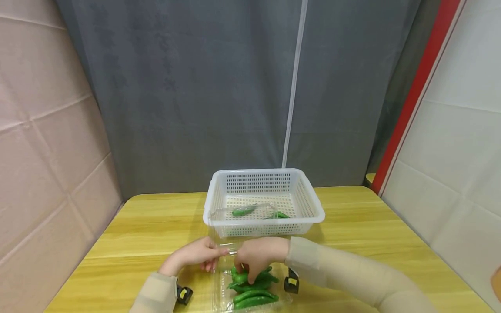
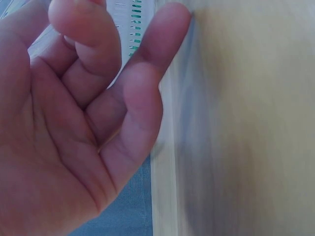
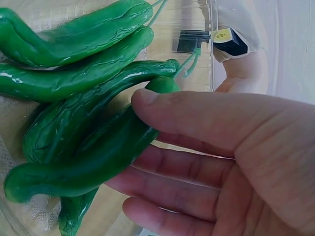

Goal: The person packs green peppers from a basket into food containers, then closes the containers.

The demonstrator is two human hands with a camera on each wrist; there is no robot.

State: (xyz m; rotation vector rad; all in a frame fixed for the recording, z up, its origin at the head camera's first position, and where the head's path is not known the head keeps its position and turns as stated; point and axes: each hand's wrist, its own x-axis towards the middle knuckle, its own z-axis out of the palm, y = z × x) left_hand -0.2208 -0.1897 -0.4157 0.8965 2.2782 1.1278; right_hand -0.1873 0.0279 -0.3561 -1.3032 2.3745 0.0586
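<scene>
Apparently, at lower centre the left hand (image 1: pixel 201 253) steadies the clear box (image 1: pixel 225 300), its grip unclear; the right hand (image 1: pixel 256 255) pinches one pepper (image 3: pixel 101 160).

Deep green peppers (image 1: pixel 254 287) over a yellow, wood-grained table (image 1: pixel 156 243).
The container (image 1: pixel 218 282) at the table's near edge is clear; by the far edge, the basket (image 1: pixel 301 220) is white, patterned with rows of slots. Sleeves (image 1: pixel 348 269) are cream, wrist devices (image 1: pixel 291 287) black with yellow labels (image 3: pixel 223 35).
</scene>
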